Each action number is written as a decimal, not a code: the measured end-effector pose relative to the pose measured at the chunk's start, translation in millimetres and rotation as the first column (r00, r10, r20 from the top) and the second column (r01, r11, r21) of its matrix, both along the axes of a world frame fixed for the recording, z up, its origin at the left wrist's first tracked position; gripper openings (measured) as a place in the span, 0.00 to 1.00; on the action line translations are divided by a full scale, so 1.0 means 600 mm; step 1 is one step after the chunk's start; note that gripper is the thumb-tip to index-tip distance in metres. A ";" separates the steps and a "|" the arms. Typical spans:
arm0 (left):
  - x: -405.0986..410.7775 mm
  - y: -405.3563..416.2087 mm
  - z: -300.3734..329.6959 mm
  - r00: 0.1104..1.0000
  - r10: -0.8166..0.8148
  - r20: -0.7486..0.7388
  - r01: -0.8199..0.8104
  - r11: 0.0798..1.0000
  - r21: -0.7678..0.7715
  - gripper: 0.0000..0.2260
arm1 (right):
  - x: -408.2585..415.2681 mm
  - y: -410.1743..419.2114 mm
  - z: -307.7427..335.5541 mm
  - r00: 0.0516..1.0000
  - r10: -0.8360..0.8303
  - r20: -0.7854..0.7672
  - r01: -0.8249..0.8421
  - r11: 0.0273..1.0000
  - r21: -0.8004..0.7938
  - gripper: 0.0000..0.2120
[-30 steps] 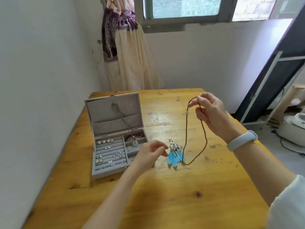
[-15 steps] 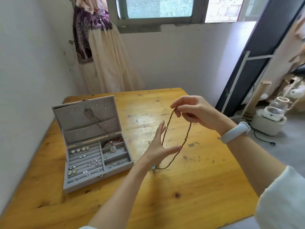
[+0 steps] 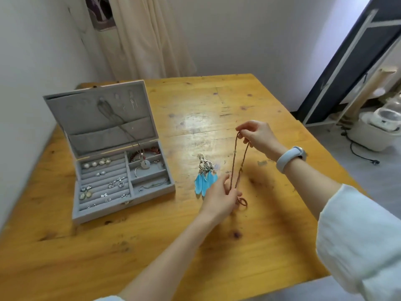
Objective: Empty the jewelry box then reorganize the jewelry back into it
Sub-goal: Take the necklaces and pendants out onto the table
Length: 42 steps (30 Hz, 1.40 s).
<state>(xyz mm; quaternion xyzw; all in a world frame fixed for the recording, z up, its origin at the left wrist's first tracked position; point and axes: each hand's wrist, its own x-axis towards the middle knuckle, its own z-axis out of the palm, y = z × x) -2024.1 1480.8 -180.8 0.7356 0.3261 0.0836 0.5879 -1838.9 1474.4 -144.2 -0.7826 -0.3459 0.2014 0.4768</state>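
Observation:
An open grey jewelry box [image 3: 152,194] stands at the table's left, with several earrings in its ring rows and a red bracelet, a pendant and chains in its right compartments. Blue feather earrings [image 3: 205,180] lie on the wood to its right. My right hand [image 3: 258,135] pinches the top of a brown beaded necklace [image 3: 235,161] that hangs down. My left hand [image 3: 219,199] holds the necklace's lower strands between its fingers, and the bottom loop touches the table.
The wooden table [image 3: 217,246] stands against a white wall on the left, with a curtain [image 3: 147,38] behind it. A dark framed panel [image 3: 347,68] and a white appliance [image 3: 377,129] with a cord stand on the floor at the right.
The view tilted down. My right hand lowered the necklace toward the table. My left hand, spread open beside the strands before, now holds the lower strands near the wood.

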 end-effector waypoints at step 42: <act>-0.065 -0.013 -0.047 0.830 -0.498 -0.252 0.421 0.262 0.868 0.20 | -0.009 -0.011 -0.094 0.739 0.490 0.463 -0.199 0.815 -0.544 0.23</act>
